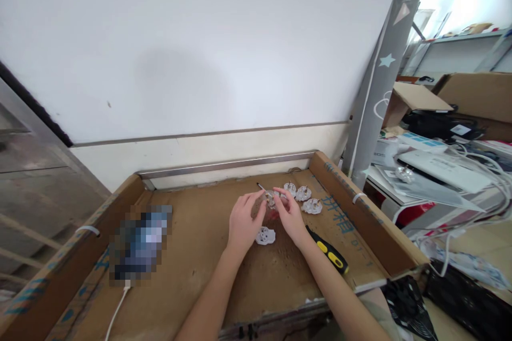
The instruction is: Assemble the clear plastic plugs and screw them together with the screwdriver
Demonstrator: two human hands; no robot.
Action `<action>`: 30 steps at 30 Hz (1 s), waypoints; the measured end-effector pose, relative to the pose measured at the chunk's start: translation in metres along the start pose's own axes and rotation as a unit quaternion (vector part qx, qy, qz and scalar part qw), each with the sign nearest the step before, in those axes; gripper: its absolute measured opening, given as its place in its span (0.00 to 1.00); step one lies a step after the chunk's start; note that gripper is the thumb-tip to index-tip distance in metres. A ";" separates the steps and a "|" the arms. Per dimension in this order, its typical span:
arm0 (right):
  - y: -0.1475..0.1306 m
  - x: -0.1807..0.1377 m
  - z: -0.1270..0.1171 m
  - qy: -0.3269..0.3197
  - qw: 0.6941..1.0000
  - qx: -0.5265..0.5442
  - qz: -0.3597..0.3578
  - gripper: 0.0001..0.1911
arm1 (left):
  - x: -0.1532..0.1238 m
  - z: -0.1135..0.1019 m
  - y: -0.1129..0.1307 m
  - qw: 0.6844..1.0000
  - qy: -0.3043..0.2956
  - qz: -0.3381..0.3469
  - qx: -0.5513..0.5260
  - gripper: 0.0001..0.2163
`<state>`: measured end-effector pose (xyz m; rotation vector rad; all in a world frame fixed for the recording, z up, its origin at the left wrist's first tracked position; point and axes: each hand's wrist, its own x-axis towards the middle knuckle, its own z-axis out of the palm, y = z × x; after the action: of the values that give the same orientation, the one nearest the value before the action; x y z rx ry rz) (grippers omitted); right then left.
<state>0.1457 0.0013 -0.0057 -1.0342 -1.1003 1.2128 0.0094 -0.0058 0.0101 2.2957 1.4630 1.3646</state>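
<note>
My left hand (247, 218) and my right hand (290, 217) meet above the cardboard surface, fingers curled round a clear plastic plug part (272, 200) with metal pieces in it. Fingertips of both hands touch its sides. Just below, near the left wrist, lies a whitish plastic plug piece (265, 235) with holes. Beyond my right hand are similar clear plug parts with metal pins, one (290, 189) close to the fingers and another (312, 205) farther right. A black and yellow screwdriver (332, 256) lies beside my right forearm; a thin metal tip shows beyond my fingers.
A cardboard-lined tray (192, 256) has raised sides. At its left lies a pixelated device (146, 242) with a white cable (116, 311). A white panel (200, 53) stands behind; a grey post (372, 96) and a cluttered side table (436, 170) are at right.
</note>
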 end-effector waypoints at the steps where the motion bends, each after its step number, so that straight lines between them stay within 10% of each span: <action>1: 0.000 0.001 0.000 -0.001 1.000 0.008 0.008 0.21 | 0.000 0.000 -0.001 0.999 0.009 -0.030 -0.009 0.12; 7: -0.003 0.002 0.001 -0.037 0.995 0.071 0.062 0.29 | 0.002 0.002 -0.007 0.989 -0.019 -0.123 -0.080 0.12; 23: -0.009 -0.002 -0.005 -0.160 0.931 0.270 0.187 0.18 | 0.002 0.003 -0.004 0.996 -0.010 -0.050 -0.076 0.11; 30: -0.008 0.003 -0.009 -0.116 0.941 0.267 0.173 0.17 | -0.006 -0.022 -0.006 0.996 -0.050 -0.059 -0.039 0.13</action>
<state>0.1563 0.0031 0.0005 -0.6848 -0.7050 1.8307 -0.0117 -0.0147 0.0167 2.1597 1.4609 1.2353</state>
